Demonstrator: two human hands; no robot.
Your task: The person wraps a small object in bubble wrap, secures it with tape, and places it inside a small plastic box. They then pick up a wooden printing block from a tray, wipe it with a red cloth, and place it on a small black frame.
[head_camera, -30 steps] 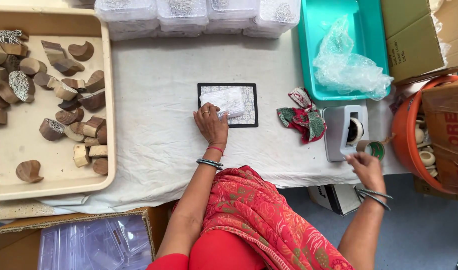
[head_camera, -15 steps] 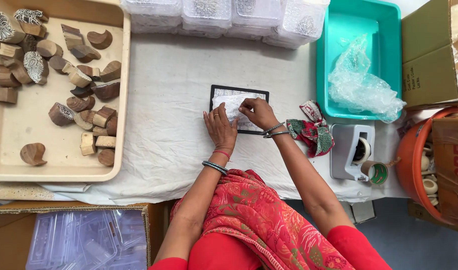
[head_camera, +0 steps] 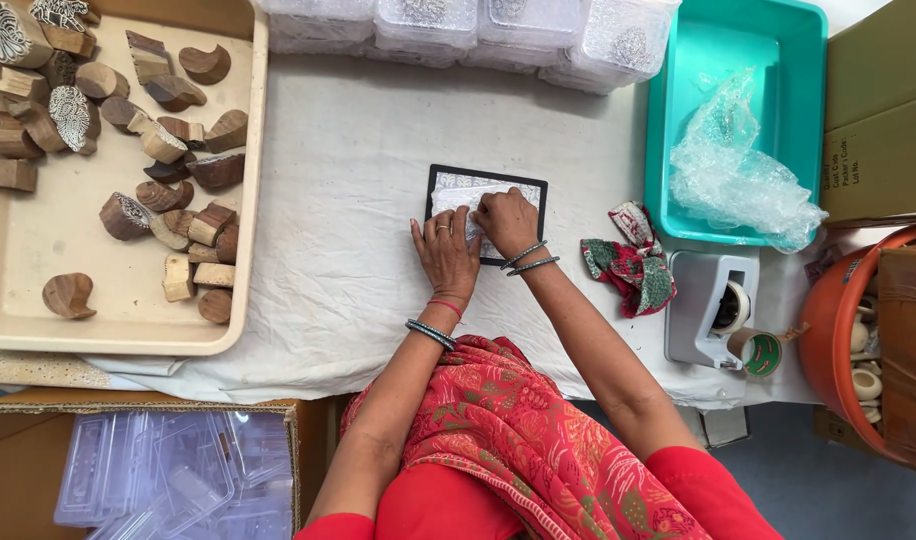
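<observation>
White wrapped bundle [head_camera: 456,197] lies on black-edged patterned tile [head_camera: 534,190], both hands pressing.

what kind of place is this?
Likely a small craft packing workbench: a beige tray of carved wooden blocks, a tape dispenser, bubble wrap, and both hands pressing a wrapped packet.

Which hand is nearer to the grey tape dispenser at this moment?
Right. The right hand rests on the white wrapped item, on the side toward the tape dispenser but well apart from it. The left hand lies beside it, farther away.
</observation>
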